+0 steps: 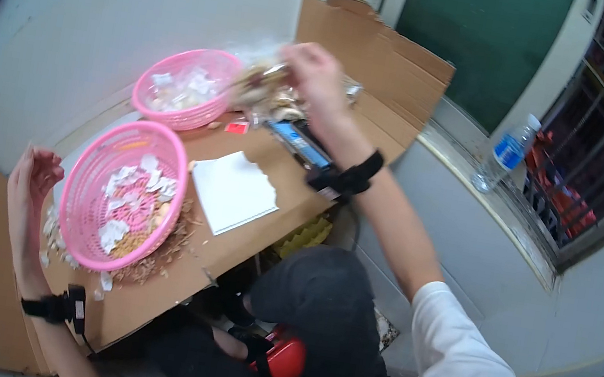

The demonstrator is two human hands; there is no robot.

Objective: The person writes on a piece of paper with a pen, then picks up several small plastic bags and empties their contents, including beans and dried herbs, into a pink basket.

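My right hand (312, 72) is raised over the far part of the table, fingers closed on a clear plastic bag (255, 85) with pale brown contents; motion blurs it, and I cannot make out what is inside. My left hand (35, 174) is held up just left of the nearer pink basket (75, 224), fingers loosely bent with nothing visible in them. White paper scraps (113, 234) and small tan bits lie in that basket. Behind it, a second pink basket (198, 121) contains crumpled white pieces (184, 87).
A torn white notepad sheet (232, 193) lies on the cardboard-covered table (231, 236). Beyond it are a blue box-like item (297, 143), a red packet (237, 126) and more plastic bags (292, 104). Brown shreds surround the near basket. A water bottle (509, 154) stands on the windowsill.
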